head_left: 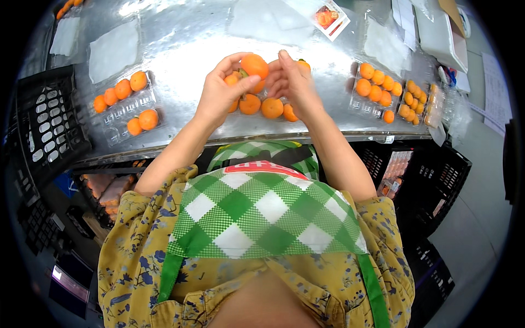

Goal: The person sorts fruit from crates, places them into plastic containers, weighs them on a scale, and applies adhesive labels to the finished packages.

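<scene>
My left hand (pixel 223 85) is closed on a smooth, round orange fruit (pixel 255 65), with thumb and fingers at its left side. Close to its right, my right hand (pixel 298 86) is raised with fingers apart and nothing seen in it. Beneath and around both hands, more round orange fruits (pixel 272 108) lie on the metal table (pixel 186 49). One fruit (pixel 303 65) with a dark green top shows behind my right hand. My hands partly hide this group, and I cannot tell whether a tray lies under it.
At the left, a clear plastic tray (pixel 116 127) holds several orange fruits. Filled trays (pixel 377 87) stand at the right. White sheets (pixel 115 49) and a picture card (pixel 331 19) lie farther back. Black crates (pixel 52 117) flank the table, and a white box (pixel 440 41) sits at the back right.
</scene>
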A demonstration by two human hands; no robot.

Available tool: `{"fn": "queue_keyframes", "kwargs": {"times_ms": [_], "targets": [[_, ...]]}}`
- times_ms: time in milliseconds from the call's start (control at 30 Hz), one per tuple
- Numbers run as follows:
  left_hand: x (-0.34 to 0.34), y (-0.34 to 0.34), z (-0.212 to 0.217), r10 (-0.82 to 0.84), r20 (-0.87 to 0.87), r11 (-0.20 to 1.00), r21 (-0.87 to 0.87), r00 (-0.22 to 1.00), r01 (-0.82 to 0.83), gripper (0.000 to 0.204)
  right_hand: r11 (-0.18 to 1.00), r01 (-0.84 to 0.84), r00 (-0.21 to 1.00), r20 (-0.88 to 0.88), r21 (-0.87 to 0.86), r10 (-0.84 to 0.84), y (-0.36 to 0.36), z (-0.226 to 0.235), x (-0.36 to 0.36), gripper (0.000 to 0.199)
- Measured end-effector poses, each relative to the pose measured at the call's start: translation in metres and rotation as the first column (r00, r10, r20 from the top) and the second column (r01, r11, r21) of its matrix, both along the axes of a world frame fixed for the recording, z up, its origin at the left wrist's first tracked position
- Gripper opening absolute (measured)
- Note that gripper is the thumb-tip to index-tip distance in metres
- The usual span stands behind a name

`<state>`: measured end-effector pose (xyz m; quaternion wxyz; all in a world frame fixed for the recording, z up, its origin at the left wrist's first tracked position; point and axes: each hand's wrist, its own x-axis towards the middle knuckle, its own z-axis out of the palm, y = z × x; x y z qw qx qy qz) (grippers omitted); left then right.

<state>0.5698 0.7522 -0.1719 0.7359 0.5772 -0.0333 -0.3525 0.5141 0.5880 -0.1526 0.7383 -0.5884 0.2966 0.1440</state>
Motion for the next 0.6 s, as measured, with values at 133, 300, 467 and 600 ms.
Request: {"fn": "queue_keyframes", "kwargs": {"times_ms": [133, 300, 467, 600], "targets": [[0.000, 0.004, 0.020, -0.090, -0.479, 0.987, -0.163, 0.873, 0.013, 0.044, 0.961, -0.016, 0.909, 0.397, -0.275, 0.129, 0.004, -0.005, -0.008, 0.048], [-0.002, 0.002, 0.021, -0.195, -0.677, 0.956, -0.294, 0.710, -0.018, 0.055, 0.990, -0.136, 0.877, 0.469, 0.041, 0.101, 0.012, -0.001, -0.010, 0.055], [0.000, 0.001, 0.023, -0.285, -0.771, 0.936, -0.351, 0.570, -0.006, 0.058, 0.976, -0.146, 0.889, 0.455, 0.164, 0.057, 0.015, 0.009, -0.011, 0.056], [-0.002, 0.003, 0.014, -0.375, -0.740, 0.902, -0.431, 0.558, 0.034, 0.058, 0.977, -0.114, 0.909, 0.416, 0.181, 0.029, 0.014, 0.006, -0.010, 0.050]]}}
